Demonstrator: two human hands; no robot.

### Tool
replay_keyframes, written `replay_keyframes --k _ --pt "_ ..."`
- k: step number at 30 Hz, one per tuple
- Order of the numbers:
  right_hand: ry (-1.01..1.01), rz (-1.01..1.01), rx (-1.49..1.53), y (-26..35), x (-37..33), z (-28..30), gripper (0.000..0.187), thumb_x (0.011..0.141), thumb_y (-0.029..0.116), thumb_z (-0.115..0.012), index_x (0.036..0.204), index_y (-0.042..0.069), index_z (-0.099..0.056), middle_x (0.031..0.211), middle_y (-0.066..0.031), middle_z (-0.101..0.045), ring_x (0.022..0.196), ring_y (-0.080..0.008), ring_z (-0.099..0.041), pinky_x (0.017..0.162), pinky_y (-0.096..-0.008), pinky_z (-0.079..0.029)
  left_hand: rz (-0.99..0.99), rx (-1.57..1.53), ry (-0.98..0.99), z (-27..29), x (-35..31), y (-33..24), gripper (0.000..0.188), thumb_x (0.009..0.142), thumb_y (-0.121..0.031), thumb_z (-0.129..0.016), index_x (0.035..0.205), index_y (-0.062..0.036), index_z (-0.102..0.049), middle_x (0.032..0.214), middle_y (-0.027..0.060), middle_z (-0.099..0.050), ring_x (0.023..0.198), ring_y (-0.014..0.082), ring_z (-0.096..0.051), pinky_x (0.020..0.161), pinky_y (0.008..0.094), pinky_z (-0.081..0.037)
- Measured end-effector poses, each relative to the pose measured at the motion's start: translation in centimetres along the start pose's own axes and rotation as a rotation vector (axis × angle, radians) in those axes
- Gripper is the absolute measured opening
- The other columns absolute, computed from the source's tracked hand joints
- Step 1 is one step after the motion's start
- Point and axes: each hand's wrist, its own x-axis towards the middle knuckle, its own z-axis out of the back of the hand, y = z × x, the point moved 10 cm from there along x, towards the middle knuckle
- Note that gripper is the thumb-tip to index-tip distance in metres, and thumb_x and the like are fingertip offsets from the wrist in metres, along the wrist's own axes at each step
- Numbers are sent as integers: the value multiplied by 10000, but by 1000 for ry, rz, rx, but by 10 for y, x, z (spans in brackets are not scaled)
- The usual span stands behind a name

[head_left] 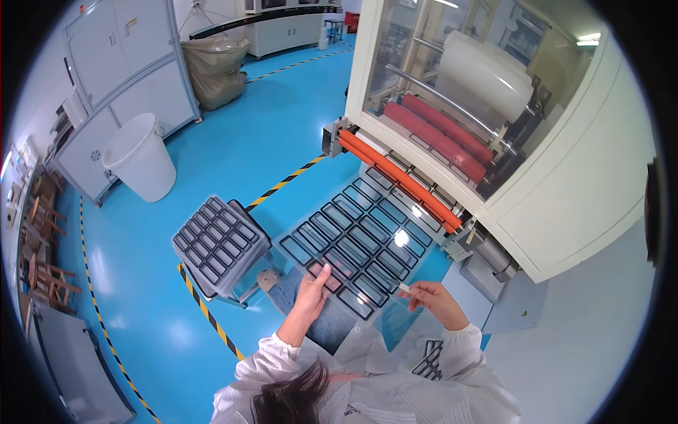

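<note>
A clear film sheet [367,263] with rows of black rectangular frames stretches out of the machine toward me. My left hand [311,295] grips its near left edge, thumb on top and fingers underneath. By the sheet's right edge, my right hand [434,302] is closed in a pinch on a small white piece [404,288]. Its exact kind is too small to tell, and I cannot tell whether it touches the film. At the far end, the sheet meets an orange roller [399,180] on the machine's front.
The cream machine [586,205] with red rollers [438,138] and a big white film roll [487,74] stands ahead right. A stack of framed sheets [215,240] sits on a stool at my left. Beyond are a white bin [141,159] and a filled plastic bag [215,71].
</note>
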Motion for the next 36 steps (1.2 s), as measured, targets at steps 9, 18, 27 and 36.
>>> replay_keyframes --k 9,18,27,36 --pt "-70 181 -399 35 37 12 199 937 160 -514 920 -9 -617 728 -32 -631 606 -103 -552 580 -230 -455 7 45 -81 7 16 10 387 889 -244 -630 1166 3 -518 1073 79 -612 931 159 -612 787 310 -510" --pt "-476 586 -1003 98 136 0 249 889 133 -538 1127 96 -600 763 -206 -627 682 -376 -608 597 -434 -470 -84 -31 -78 19 8 8 411 875 -85 -587 1254 8 -457 1165 115 -576 1003 244 -611 860 376 -513" --pt "-369 716 -1097 100 195 -45 257 892 152 -520 1129 132 -616 808 -173 -650 733 -350 -623 639 -427 -489 -74 -28 -128 14 -17 -10 374 868 -61 -578 1224 20 -501 1115 107 -613 971 219 -620 851 343 -497" --pt "-386 792 -1328 100 198 -83 241 859 124 -555 1089 123 -628 710 -126 -637 668 -311 -619 607 -425 -493 -88 9 -176 36 -28 -10 326 862 -63 -591 1175 11 -538 1098 68 -619 964 149 -589 851 301 -467"
